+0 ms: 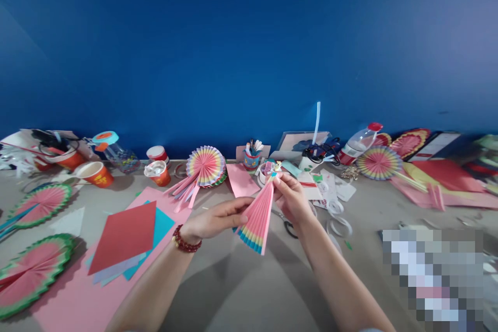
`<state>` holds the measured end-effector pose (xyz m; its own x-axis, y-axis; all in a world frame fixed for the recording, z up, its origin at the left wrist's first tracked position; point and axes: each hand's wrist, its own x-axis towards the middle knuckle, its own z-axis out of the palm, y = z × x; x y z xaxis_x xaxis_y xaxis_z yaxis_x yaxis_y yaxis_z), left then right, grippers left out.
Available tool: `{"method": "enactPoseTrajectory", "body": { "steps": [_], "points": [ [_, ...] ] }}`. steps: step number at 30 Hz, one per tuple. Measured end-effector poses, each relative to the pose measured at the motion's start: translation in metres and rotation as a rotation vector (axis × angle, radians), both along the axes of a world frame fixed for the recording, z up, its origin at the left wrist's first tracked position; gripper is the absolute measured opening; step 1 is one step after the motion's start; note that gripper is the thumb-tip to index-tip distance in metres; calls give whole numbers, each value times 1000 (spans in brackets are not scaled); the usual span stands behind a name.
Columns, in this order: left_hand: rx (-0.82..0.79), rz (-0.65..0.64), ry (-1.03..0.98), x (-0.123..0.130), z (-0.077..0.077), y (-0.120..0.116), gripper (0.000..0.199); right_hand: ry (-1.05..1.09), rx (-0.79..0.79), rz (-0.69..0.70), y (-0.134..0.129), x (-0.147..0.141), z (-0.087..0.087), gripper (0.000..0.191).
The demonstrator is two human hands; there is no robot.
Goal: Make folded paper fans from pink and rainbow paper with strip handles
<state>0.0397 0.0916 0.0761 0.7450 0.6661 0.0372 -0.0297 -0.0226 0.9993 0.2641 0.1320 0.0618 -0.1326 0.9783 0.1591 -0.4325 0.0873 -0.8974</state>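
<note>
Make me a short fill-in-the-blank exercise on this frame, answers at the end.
The left hand and right hand hold a pleated paper fan that is mostly ____.
The beaded bracelet is on the ____ wrist.
The wall is ____.
The top sheet of the paper stack is ____.

Missing words: pink; left; blue; red.

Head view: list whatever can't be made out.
- Head view, lower right: whatever the pixelated patch covers.
- Head view: lower-left green-edged fan, cut off by the left edge.
- Head view: left hand, some fingertips hidden behind the pleated pink fan.
- Head view: bottle label, lettering too small.
</note>
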Motion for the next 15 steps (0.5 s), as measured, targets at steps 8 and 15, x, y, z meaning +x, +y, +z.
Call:
{"method": "enactPoseTrajectory", "body": {
  "steps": [8,15],
  "points": [
    [59,245,140,13,6,-11,52,16,-6,-31,4,-1,-2,27],
    [-283,216,-77,23,-11,-10,44,41,31,-24,3,-1,-4,32]
  ]
}}
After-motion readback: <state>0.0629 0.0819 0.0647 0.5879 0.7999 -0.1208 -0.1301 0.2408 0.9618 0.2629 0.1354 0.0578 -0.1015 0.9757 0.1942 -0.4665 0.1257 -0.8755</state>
